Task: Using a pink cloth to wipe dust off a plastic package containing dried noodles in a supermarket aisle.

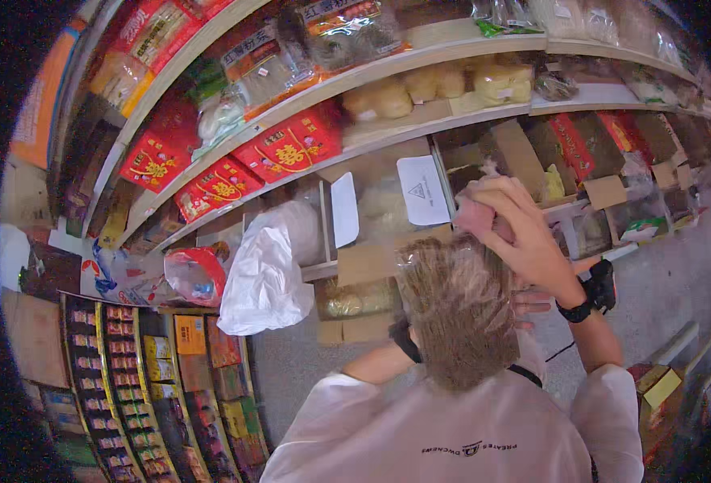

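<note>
A long brown bundle, strand-like with shiny plastic glints at its top, stands upright before my white-shirted chest. The fingers of my left hand show at its right side; the palm and the rest of the hand are hidden behind it, so the grip is partly unseen. Above the bundle's upper right, my right hand has its fingers curled around a blurred pinkish object. What this object is cannot be told. Both wrists wear black bands.
Curved shelves hold bagged dried goods and red gift boxes. Open cartons line the lower level beside a white plastic bag. A rack of small packs stands lower left. A black device with a cable is beyond my right wrist.
</note>
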A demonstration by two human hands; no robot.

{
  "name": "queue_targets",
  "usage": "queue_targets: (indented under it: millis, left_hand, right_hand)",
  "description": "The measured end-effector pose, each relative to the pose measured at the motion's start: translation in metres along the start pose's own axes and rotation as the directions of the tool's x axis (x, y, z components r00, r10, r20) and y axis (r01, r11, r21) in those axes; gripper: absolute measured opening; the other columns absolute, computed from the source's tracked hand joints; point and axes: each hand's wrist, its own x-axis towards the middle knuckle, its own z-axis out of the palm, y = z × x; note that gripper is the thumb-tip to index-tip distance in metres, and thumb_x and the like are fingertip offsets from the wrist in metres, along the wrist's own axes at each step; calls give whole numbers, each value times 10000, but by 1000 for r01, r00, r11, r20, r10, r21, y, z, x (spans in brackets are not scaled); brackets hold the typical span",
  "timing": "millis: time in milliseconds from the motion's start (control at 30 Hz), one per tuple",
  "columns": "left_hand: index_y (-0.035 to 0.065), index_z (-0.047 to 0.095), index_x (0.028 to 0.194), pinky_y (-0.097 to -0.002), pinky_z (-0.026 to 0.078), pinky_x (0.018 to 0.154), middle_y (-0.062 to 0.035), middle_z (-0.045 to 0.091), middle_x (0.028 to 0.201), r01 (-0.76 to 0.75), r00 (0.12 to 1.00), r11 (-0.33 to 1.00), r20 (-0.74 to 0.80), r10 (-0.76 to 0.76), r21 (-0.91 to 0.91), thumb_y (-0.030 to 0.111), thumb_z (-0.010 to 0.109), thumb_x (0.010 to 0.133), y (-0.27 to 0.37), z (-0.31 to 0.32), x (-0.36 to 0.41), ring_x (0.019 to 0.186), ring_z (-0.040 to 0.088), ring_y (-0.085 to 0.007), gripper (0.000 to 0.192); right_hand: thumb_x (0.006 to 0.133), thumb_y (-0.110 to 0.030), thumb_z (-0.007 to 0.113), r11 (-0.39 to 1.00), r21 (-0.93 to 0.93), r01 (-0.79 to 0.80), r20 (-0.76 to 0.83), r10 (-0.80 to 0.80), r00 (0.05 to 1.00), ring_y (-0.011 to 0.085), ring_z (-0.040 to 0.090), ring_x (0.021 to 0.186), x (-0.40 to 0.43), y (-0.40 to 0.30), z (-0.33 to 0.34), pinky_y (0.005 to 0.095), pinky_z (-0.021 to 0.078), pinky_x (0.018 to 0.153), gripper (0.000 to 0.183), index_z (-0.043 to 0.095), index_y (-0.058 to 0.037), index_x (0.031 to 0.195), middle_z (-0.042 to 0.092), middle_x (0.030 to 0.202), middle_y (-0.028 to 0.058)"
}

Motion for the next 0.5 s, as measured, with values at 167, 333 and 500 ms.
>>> queue_targets:
  millis: [167, 333, 500]
  left_hand:
    - [99, 251, 1550, -523, 289, 1172, -216, 319, 1559, -16, 1000, 1000, -10, 16, 1, 618, 382, 988, -1, -2, -11, 1456, 295, -364, 776]
    - [104, 251, 1550, -530, 288, 1171, -212, 315, 1562, 24, 1000, 1000, -10, -23, 9, 619, 383, 987, -6, -1, -13, 1458, 290, -365, 775]
    - [109, 251, 1551, -536, 286, 1170, -209, 311, 1565, 73, 997, 997, -2, -73, 14, 619, 384, 986, -13, 1, -12, 1460, 285, -366, 773]
  right_hand:
    - [799, -141, 694, 987, 144, 72, 123, -90, 988, 332, 518, 1079, 13, -30, 12, 425, 435, 936, 364, 608, -60, 1143, 565, 1111, 114]
    - [744, -100, 712, 960, 189, 209, 212, -247, 945, 326, 522, 1109, 21, -56, 25, 430, 417, 981, 407, 621, -61, 1139, 589, 1157, 98]
    - [776, -159, 686, 947, 187, 260, 280, -305, 910, 303, 533, 1040, 21, -37, 16, 413, 440, 926, 350, 621, -69, 1108, 601, 1119, 86]
